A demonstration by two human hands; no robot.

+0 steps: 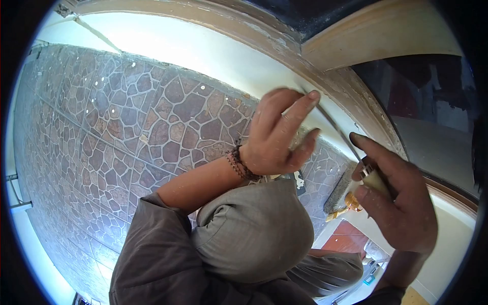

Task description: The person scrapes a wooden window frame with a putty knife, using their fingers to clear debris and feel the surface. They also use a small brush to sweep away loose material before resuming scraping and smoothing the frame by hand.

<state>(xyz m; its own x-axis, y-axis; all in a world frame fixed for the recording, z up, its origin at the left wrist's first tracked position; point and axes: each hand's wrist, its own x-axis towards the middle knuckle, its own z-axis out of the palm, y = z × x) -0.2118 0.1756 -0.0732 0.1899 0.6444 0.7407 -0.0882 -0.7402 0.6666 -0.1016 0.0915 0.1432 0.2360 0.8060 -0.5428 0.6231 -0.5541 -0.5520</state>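
My right hand (406,203) is wrapped around the pale handle of a slim hand tool (338,129), its index finger stretched along the shaft. The tool has a long, thin metal blade and a shiny metal collar at the handle; its exact kind does not show. The blade slants up and left beside a worn wooden frame (351,81). Near its far end is my left hand (277,132), wearing a dark beaded bracelet (238,162). The left index fingertip overlaps the blade, while the thumb is spread well away from it.
A white wall (168,38) runs below the wooden frame, with dark glass (427,101) beyond. The floor (127,122) has a stone pattern and scattered pale specks. Near my knee are a brush (333,215), an amber object (352,201) and a reddish tiled area (345,236).
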